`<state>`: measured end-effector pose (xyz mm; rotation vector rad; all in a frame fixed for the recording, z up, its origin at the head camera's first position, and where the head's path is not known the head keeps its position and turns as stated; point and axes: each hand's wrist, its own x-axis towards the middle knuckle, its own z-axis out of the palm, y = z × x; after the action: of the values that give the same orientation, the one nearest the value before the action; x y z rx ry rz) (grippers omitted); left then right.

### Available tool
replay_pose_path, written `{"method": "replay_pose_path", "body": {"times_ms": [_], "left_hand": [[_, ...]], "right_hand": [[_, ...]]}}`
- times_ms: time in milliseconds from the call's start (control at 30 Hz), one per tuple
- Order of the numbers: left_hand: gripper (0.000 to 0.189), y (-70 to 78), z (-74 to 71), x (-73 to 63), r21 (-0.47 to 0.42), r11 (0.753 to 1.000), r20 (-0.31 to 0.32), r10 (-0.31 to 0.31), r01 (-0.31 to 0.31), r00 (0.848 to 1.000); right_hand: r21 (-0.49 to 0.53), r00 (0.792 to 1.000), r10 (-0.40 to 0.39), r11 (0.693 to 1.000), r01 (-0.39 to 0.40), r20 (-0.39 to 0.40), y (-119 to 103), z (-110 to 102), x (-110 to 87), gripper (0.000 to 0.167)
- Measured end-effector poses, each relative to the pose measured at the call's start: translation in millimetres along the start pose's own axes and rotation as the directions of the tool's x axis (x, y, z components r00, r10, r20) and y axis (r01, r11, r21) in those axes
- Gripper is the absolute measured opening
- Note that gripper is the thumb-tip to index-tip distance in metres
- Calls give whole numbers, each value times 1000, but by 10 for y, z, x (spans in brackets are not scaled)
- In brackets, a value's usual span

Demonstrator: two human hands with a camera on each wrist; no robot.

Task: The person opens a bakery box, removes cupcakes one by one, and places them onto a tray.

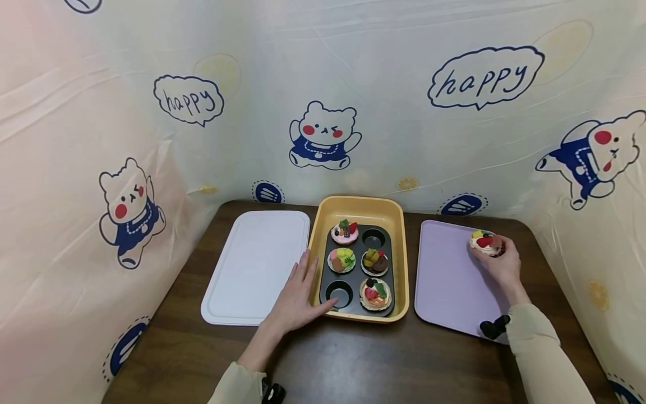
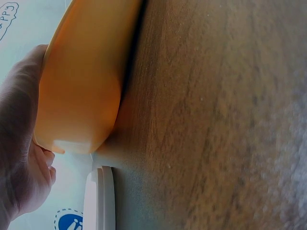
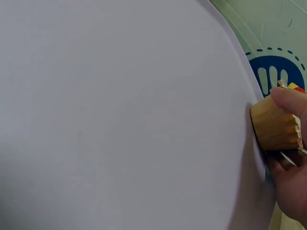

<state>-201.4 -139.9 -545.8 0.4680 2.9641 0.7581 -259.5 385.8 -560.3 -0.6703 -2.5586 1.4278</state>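
My right hand [image 1: 502,266] pinches a cupcake [image 1: 481,241] topped with cream, red fruit and a brown piece. Its tan paper cup [image 3: 274,125] stands at the rim of the lavender tray [image 1: 444,275]. With fingers spread and straight, my left hand [image 1: 296,297] rests at the near left corner of a yellow tray [image 1: 406,275], thumb over the front rim. Inside that tray lies a dark muffin pan [image 1: 349,309] holding several decorated cupcakes [image 1: 341,260]. Two of its wells, back right [image 1: 373,238] and front left [image 1: 339,293], hold no cupcake.
A white tray [image 1: 257,264] lies left of the yellow one, close to my left hand. All three trays sit on a dark wooden table [image 1: 383,359]. A printed curtain [image 1: 252,140] with bears hangs behind and along both sides.
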Motion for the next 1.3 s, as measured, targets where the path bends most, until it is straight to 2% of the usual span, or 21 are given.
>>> {"method": "replay_pose_path", "body": {"times_ms": [300,467,733,1000,1300], "left_hand": [[121,-3,8,-1,-6,1000,-7,4,-4,1000],[120,-5,6,-1,4,1000,-13,17,-16,1000],[120,-6,17,-7,3,1000,-14,13,-13,1000],[118,-13,27,7,-5,1000,-25,20,-20,999],[119,-4,12,2,-5,1000,-20,21,-21,1000]], "right_hand": [[-6,998,-27,1000,27,64,-46,-76,-15,97],[0,997,-36,999,36,74,-50,-98,-32,105],[-8,985,-174,985,174,7,-129,-102,-39,113],[-18,947,-322,946,322,3,-374,-92,-117,100],[-30,876,-466,880,473,126,-659,83,-266,99]]}}
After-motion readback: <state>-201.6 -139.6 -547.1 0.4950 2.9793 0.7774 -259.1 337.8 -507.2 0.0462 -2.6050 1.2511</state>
